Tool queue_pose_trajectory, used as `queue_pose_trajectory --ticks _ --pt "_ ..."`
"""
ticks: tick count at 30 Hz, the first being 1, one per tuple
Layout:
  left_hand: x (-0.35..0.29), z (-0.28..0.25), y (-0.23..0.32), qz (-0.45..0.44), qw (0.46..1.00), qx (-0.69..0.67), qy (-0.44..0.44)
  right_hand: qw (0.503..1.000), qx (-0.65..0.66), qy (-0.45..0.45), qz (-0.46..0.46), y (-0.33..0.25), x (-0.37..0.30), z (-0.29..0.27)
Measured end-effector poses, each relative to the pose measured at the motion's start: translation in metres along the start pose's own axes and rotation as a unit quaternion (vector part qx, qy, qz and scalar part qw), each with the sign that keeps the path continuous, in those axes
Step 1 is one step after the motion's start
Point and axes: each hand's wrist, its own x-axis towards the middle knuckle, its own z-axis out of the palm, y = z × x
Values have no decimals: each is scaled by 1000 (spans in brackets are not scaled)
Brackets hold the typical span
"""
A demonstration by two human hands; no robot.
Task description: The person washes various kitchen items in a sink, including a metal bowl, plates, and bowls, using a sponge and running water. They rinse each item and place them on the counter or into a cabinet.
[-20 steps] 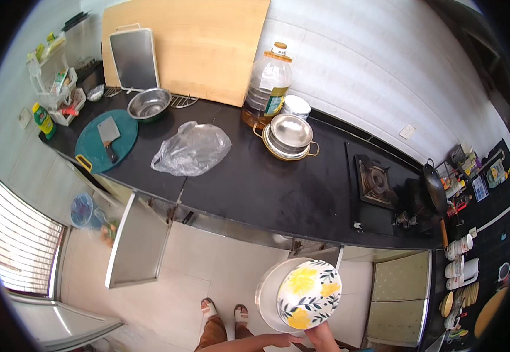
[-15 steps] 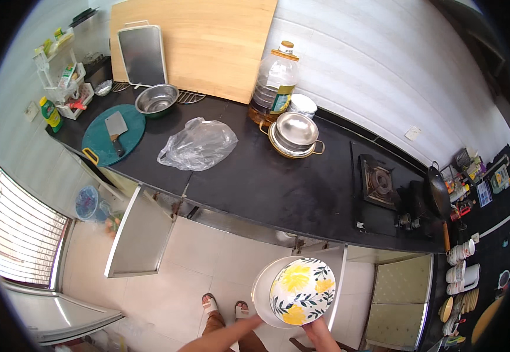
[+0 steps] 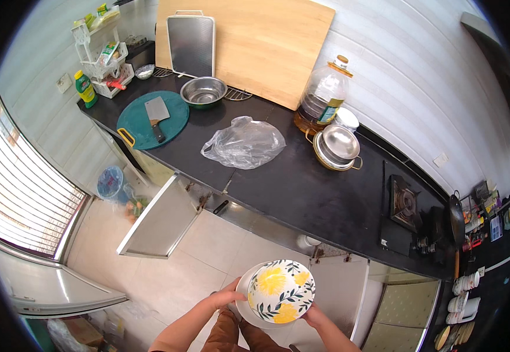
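In front of my body I hold a white plate with yellow flowers and dark green leaves (image 3: 281,291), stacked on a plain pale plate (image 3: 243,308) whose rim shows at the left. My left hand (image 3: 230,293) grips the left rim of the stack, thumb on top. At the lower right edge, my right hand (image 3: 315,317) is closed around the stack; most of its fingers are hidden beneath. Both plates are over the floor, just short of the counter, by the open cabinet doors.
On the black counter (image 3: 302,196) lie a crumpled plastic bag (image 3: 246,144), a cleaver (image 3: 157,114) on a green cutting board (image 3: 129,114), a steel bowl (image 3: 203,92), stacked pans (image 3: 338,146) and an oil jug (image 3: 325,97). A cabinet door (image 3: 164,220) juts out; the gas burner (image 3: 404,202) is right.
The view has turned, so the counter and its things sit further right. The plates have shifted left in the picture, and my left hand now shows clearly on their left rim.
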Motion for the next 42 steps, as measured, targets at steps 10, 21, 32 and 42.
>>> queue_pose_trajectory --ticks 10,21,32,42 --pt "-15 -49 -28 62 974 -178 124 975 -217 -48 -14 -38 85 50" --pt "38 -125 -63 154 941 -234 188 914 -308 -37 -262 -51 205 111" --pt "142 -206 -112 197 920 -244 234 798 -285 11 -531 -64 335 129" --pt "202 -238 -127 203 915 -233 259 630 -639 76 -435 -87 389 135"
